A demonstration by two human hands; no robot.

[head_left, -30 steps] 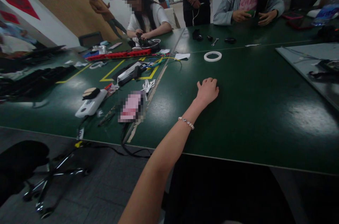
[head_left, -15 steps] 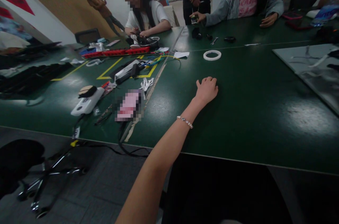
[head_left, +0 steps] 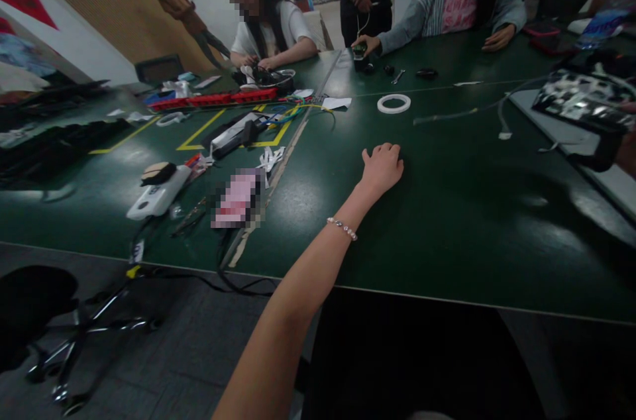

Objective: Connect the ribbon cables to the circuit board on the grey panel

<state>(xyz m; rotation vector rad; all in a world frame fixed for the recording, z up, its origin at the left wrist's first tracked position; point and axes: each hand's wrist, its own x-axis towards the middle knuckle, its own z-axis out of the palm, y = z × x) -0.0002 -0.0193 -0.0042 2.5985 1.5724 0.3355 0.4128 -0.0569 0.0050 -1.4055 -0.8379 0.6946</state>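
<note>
The green bench fills most of the view. Over its right side, a blurred bundle trails wires, seemingly held by a co-worker. The left hand rests palm down, fingers loosely spread; the right hand is out of view. Just beyond the left hand, a white ring lies flat.

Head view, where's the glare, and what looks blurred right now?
Head view: pale glare on the green tabletop, both sides of the outstretched hand; same view: the black-and-white item near the right edge smeared, apparently by motion.
</note>
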